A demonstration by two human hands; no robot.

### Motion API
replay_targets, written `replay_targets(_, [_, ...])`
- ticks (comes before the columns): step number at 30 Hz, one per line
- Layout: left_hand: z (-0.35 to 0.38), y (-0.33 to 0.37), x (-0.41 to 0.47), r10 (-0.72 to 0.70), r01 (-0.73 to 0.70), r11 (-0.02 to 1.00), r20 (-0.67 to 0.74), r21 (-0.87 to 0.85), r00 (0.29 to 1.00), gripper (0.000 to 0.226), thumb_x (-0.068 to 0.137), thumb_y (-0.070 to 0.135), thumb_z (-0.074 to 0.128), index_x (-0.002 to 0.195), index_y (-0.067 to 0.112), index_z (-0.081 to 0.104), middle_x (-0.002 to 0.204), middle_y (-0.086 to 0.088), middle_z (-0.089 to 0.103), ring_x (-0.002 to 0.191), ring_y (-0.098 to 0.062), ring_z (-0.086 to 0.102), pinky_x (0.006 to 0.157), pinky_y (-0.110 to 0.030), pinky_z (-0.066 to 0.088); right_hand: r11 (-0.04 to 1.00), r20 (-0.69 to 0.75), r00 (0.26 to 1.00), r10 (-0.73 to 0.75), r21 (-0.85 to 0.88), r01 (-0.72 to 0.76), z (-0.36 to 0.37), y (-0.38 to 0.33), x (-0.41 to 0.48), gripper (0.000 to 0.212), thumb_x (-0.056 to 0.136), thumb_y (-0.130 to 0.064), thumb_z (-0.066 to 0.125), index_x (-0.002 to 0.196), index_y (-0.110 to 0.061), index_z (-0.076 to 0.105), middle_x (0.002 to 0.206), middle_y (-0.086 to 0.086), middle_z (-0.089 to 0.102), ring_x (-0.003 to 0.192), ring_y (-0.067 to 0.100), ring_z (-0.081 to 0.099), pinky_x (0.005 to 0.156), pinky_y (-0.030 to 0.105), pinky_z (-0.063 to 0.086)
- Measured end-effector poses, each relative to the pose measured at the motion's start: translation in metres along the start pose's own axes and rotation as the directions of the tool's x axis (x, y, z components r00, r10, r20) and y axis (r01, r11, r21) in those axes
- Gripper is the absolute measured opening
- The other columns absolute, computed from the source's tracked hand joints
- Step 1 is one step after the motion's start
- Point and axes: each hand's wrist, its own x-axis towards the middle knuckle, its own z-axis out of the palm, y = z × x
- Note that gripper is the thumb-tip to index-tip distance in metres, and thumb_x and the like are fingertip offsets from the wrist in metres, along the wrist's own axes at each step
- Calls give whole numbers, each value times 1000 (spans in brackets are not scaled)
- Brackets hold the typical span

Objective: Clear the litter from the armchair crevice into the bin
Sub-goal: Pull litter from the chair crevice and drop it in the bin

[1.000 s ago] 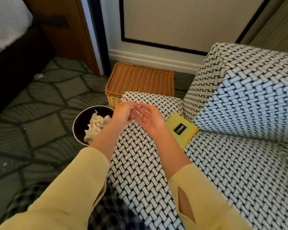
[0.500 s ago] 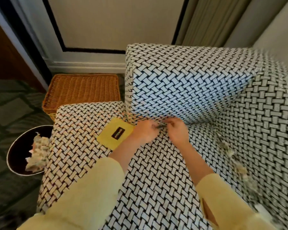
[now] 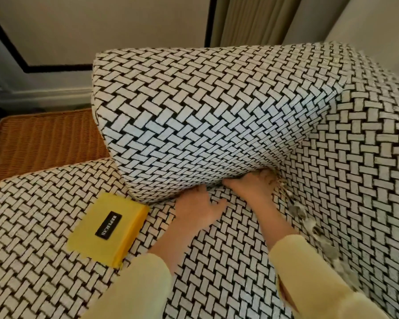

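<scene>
On the black-and-white woven armchair (image 3: 205, 116), the left grip (image 3: 198, 210) lies flat on the seat with its fingers at the crevice (image 3: 213, 183), the right grip (image 3: 251, 185) is buried in the corner beside pale shredded litter (image 3: 297, 210), and a yellow pad (image 3: 108, 229) lies left of both.

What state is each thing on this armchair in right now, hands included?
left hand: flat on the seat, fingertips at the crevice under the armrest.
right hand: fingers buried in the crevice, grip hidden.
litter: scraps strewn along the seat's right edge, not yet cleared.
yellow box: lying flat on the seat, label up, untouched.
wicker basket: beside the chair, partly hidden behind it.
</scene>
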Motion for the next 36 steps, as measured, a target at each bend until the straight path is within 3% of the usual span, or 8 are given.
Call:
replay_targets(5, [-3,22,28,107,-106,994,160,-12,981,64,86,61,33,125,15,51,126,-8,56,116,-23,51,92,-34,44,993,-70,996,59,-100,-66,2,-7,6,112,70,-74,48,147,-1,9,151,23,12,138,36,16,112,47,14])
replay_targets(10, [-9,23,43,131,-90,987,339,-133,932,62,90,48,36,142,15,33,148,-9,36,130,-24,39,100,-32,36,988,-214,971,108,-85,-128,9,-11,10,87,80,-55,51,142,0,25,148,19,25,134,33,23,109,41,21])
replay_targets(17, [3,14,36,221,-209,974,168,-83,961,54,92,48,32,137,20,40,143,-4,43,127,-23,43,101,-35,39,986,-293,942,163,8,-168,10,-11,16,55,86,-37,48,129,-4,48,141,15,41,131,33,29,105,42,23])
replay_targets(21, [6,13,31,257,-261,962,-62,-74,964,42,92,42,36,114,15,60,105,-5,65,97,-22,60,82,-33,51,987,-309,937,161,77,-144,10,-6,17,42,87,-32,51,119,-5,58,136,14,48,131,32,29,108,43,20])
replay_targets(25, [9,10,24,401,-455,886,-336,-96,852,28,83,16,53,106,13,69,83,-8,73,70,-22,69,65,-34,59,977,-362,923,127,207,-54,18,0,17,33,87,-22,48,110,-6,64,120,14,61,121,32,41,107,39,27])
replay_targets(30, [7,10,23,458,-515,845,-302,-142,836,36,84,1,55,118,9,64,113,-10,69,101,-23,67,93,-36,52,944,-437,898,48,314,103,12,14,-1,25,93,-10,44,101,-2,67,101,14,68,94,28,60,70,21,37])
replay_targets(34, [6,23,20,435,-461,873,-174,-157,883,45,93,5,43,136,14,47,135,-6,53,123,-17,51,109,-23,34,687,-564,820,98,634,354,17,38,-29,19,91,-10,55,101,-7,71,94,1,71,82,11,63,71,3,40])
replay_targets(36, [6,40,24,433,-445,878,-102,-174,895,47,95,9,41,141,16,40,139,-5,49,126,-17,48,109,-20,29,454,-526,822,217,800,392,20,45,-37,14,90,-10,57,95,-13,69,84,-8,69,77,8,65,77,16,52])
